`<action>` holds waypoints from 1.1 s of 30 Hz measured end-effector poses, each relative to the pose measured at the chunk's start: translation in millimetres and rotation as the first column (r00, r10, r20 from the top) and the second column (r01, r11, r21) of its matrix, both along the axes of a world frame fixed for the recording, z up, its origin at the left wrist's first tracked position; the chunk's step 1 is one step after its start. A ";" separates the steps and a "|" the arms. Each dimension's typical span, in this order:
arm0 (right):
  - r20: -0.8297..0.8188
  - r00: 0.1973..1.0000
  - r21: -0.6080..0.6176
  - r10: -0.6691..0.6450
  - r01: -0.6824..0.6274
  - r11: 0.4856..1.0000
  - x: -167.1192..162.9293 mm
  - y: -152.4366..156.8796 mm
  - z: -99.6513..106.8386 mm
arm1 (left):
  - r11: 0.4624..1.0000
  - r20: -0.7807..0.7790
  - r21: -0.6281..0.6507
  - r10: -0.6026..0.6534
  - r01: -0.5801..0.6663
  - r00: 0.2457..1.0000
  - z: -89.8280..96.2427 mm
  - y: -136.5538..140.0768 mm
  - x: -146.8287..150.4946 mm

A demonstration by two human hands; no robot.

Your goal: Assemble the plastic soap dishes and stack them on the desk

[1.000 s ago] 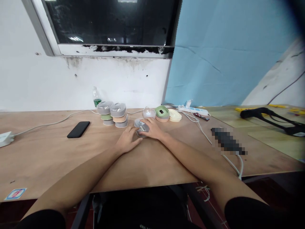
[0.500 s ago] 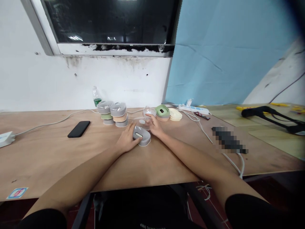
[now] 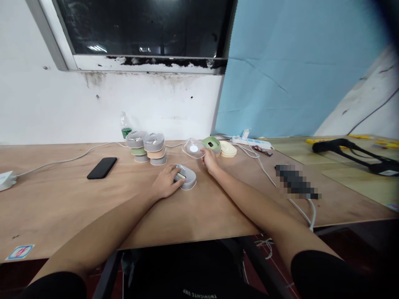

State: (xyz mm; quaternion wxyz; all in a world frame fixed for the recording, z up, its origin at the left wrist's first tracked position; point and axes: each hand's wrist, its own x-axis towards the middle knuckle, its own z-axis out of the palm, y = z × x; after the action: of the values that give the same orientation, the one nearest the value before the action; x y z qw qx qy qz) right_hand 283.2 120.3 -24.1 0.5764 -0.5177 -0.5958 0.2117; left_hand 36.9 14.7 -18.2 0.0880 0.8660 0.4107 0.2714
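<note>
**Clear cover [image 3: 190, 149] in a tight spot: slip and knock risk**

Right hand [image 3: 210, 160]: fingers narrow, pinching the clear cover at its right edge, toward the back edge of the bench [image 3: 199, 220]. We can't tell if the cover hangs free or rests on something. Left hand [image 3: 165, 182]: thumb and fingers round the left end of the grey case [image 3: 189, 177], which sits on the bench, nearer the front edge than the cover.

Risks, as we judge them:
- One-sided pinch. Cover looks light and slick; its far end could dip, or it could slip out and skid.
- Crowding. Right hand is just beside the green case [image 3: 213, 143], cream lids [image 3: 228, 149] beyond it. A swing toward the bench's right edge could shove both.
- Left thumb is by the slot [image 3: 180, 177] in the grey case. Pressing hard there could slide the case toward the front edge.
- Left stack [image 3: 137, 146] and right stack [image 3: 155, 148] stand near the back edge; a careless left hand could topple them.
- White cable [image 3: 175, 145] runs behind the cover. We'd watch for a snag.
</note>
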 end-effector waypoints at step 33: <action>0.800 0.512 0.349 -0.313 0.028 0.937 -37.4 19.3 7.2 | 0.997 -0.058 0.053 -0.044 0.047 0.997 -0.3 1.4 -2.9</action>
State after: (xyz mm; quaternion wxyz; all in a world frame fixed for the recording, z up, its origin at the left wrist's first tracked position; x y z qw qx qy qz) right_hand 245.8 139.6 -17.0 0.3032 -0.5202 -0.7691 -0.2142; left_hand 34.0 16.1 -18.6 0.0586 0.8845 0.3858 0.2556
